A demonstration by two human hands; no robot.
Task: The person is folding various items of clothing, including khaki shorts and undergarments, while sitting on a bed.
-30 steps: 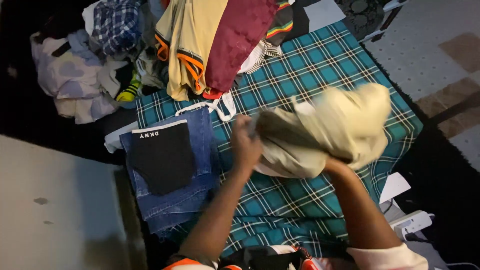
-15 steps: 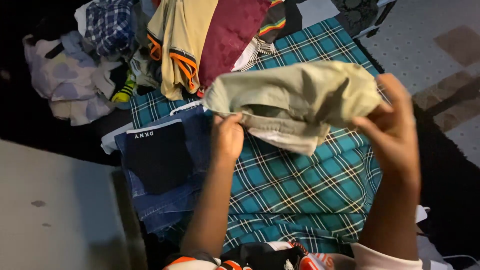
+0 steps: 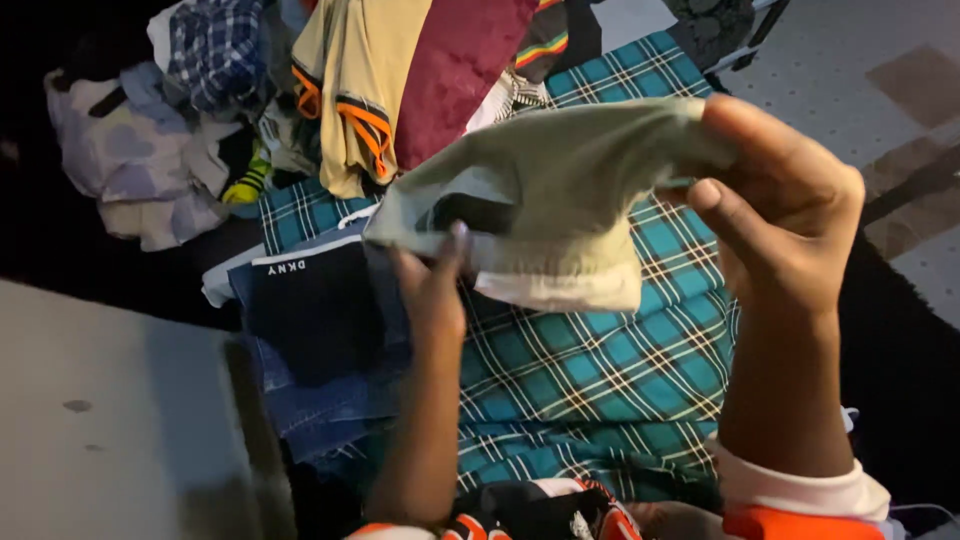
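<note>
A: Nearest first. Right hand [image 3: 785,215]?

B: Raised close to the camera, thumb and fingers pinched on one end of a pale khaki garment [image 3: 555,185], likely shorts. White lining shows along its lower edge.

A: Left hand [image 3: 432,285]?

B: Lower and to the left, fingers up under the other end, gripping it. The khaki garment hangs stretched between the two hands, clear of the surface.

A: Step in hand, by your judgement?

B: Looks like spreading the piece out for folding. The next move would call for evening the edges and lowering it flat, I judge.

A: Below the hands?

B: A teal plaid cloth [image 3: 600,370] covers the surface. Just left of the left hand, a black garment [image 3: 315,315] lies on folded blue jeans [image 3: 330,405].

A: Beyond?

B: Past both hands, a heap: a maroon cloth [image 3: 460,70] beside a tan top with orange-striped trim [image 3: 350,90], then a blue checked shirt [image 3: 215,50] and pale lilac fabric [image 3: 130,165] further left. Tiled floor [image 3: 850,80] beyond the right hand.
</note>
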